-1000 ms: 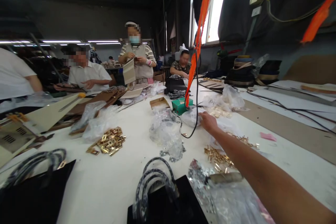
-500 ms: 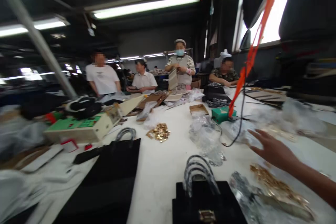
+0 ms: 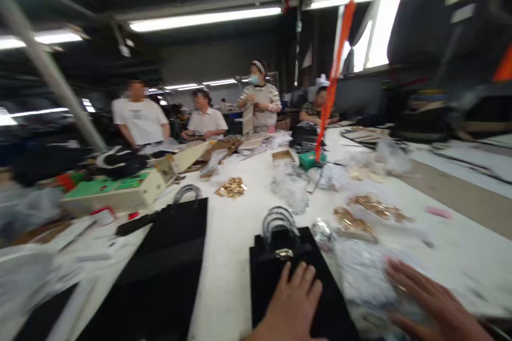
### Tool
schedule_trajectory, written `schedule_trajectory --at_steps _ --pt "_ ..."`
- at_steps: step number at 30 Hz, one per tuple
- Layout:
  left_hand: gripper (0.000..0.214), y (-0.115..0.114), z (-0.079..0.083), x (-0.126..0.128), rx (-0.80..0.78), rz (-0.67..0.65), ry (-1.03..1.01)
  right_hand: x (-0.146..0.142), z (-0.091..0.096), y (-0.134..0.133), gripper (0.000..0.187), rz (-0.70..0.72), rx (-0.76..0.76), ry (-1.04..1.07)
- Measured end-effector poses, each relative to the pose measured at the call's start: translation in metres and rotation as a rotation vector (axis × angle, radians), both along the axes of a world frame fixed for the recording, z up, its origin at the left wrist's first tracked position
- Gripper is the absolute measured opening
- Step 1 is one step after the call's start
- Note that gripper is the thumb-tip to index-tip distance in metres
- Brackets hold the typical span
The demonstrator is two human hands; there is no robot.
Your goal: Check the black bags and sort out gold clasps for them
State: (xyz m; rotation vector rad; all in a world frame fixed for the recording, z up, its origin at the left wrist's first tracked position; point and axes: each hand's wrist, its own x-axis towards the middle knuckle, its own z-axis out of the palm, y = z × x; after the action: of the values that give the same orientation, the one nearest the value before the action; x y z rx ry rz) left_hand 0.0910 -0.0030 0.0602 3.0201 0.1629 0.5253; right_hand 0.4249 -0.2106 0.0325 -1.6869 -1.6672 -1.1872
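Note:
My left hand [image 3: 294,298] lies flat on a black handbag [image 3: 266,269], its fingers spread just below a gold clasp [image 3: 284,253]. The bag's curved handles [image 3: 278,221] look wrapped in clear film and stand up at its far end. To the right, my right hand [image 3: 426,298] is open with fingers stretched out, over or beside a clear plastic bag [image 3: 364,272]; whether it touches the plastic I cannot tell. Gold metal pieces [image 3: 376,206] lie in a heap beyond that hand.
More black bags [image 3: 160,266] lie in a row at left. Behind them stands a green-topped machine [image 3: 112,186]. Another gold heap [image 3: 232,187], crumpled plastic [image 3: 290,186] and a green box [image 3: 308,160] sit mid-table. An orange strap [image 3: 338,58] hangs down. Several people are across the table.
My left hand has come into view on the handbag. My right hand has drawn back from the far plastic toward the near right. The view has shifted right.

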Motion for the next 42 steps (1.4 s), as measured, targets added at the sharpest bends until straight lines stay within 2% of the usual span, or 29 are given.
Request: schedule_trajectory --at_steps 1,3,5,7,10,13,16,21,24,25,27,29,30,32,33,35,37,39,42 --pt "0.098 -0.002 0.004 0.003 -0.032 0.058 -0.006 -0.005 -0.001 -0.012 0.083 -0.088 -0.075 -0.045" --pt "0.091 -0.005 0.01 0.009 -0.034 0.127 -0.003 -0.012 0.005 -0.024 0.086 -0.168 -0.173 -0.07" --pt "0.075 -0.007 0.011 0.017 0.008 0.117 -0.03 -0.014 0.014 -0.026 0.067 -0.2 -0.209 -0.014" --pt "0.062 -0.009 0.007 0.028 0.007 0.065 -0.121 -0.013 0.022 -0.024 0.053 -0.17 -0.207 0.057" --pt "0.049 -0.014 0.004 0.048 -0.143 -0.024 -0.309 -0.014 0.027 -0.021 0.039 -0.065 -0.182 0.113" --pt "0.043 -0.014 0.009 0.068 -0.401 -0.059 -0.43 -0.019 0.033 -0.019 0.028 0.039 -0.123 0.17" --pt "0.044 -0.008 0.018 0.082 -0.738 -0.046 -0.483 -0.026 0.047 -0.012 0.021 0.094 -0.018 0.337" --pt "0.065 0.004 0.033 0.091 -1.49 -0.08 -0.457 -0.047 0.087 0.003 0.024 0.124 0.209 0.639" --pt "0.077 0.004 0.05 0.087 -1.91 -0.081 -0.312 -0.076 0.114 0.006 0.02 0.137 0.31 0.632" --pt "0.083 0.004 0.057 0.083 -2.0 -0.144 -0.276 -0.089 0.121 0.006 0.016 0.158 0.318 0.584" --pt "0.096 0.005 0.072 0.067 -2.096 -0.372 -0.24 -0.117 0.132 0.01 0.016 0.254 0.27 0.392" --pt "0.098 0.011 0.084 0.042 -2.123 -0.545 -0.272 -0.145 0.135 0.018 0.026 0.409 0.141 0.124" --pt "0.092 0.015 0.088 0.026 -2.116 -0.551 -0.308 -0.157 0.134 0.024 0.028 0.487 0.065 -0.001" --pt "0.079 0.026 0.091 -0.007 -2.032 -0.437 -0.453 -0.178 0.128 0.038 0.028 0.601 -0.045 -0.15" --pt "0.074 0.031 0.091 -0.025 -1.953 -0.375 -0.547 -0.186 0.125 0.046 0.027 0.612 -0.096 -0.16" --pt "0.069 0.039 0.085 -0.059 -1.768 -0.313 -0.702 -0.198 0.121 0.061 0.024 0.582 -0.172 -0.099" --pt "0.06 0.043 0.079 -0.089 -1.607 -0.27 -0.813 -0.209 0.124 0.078 0.026 0.57 -0.173 0.021" --pt "0.055 0.045 0.075 -0.117 -1.513 -0.209 -0.913 -0.22 0.135 0.098 0.027 0.61 -0.114 0.146" --pt "0.063 0.046 0.077 -0.154 -1.43 -0.142 -1.01 -0.242 0.163 0.135 0.03 0.648 -0.057 0.268"
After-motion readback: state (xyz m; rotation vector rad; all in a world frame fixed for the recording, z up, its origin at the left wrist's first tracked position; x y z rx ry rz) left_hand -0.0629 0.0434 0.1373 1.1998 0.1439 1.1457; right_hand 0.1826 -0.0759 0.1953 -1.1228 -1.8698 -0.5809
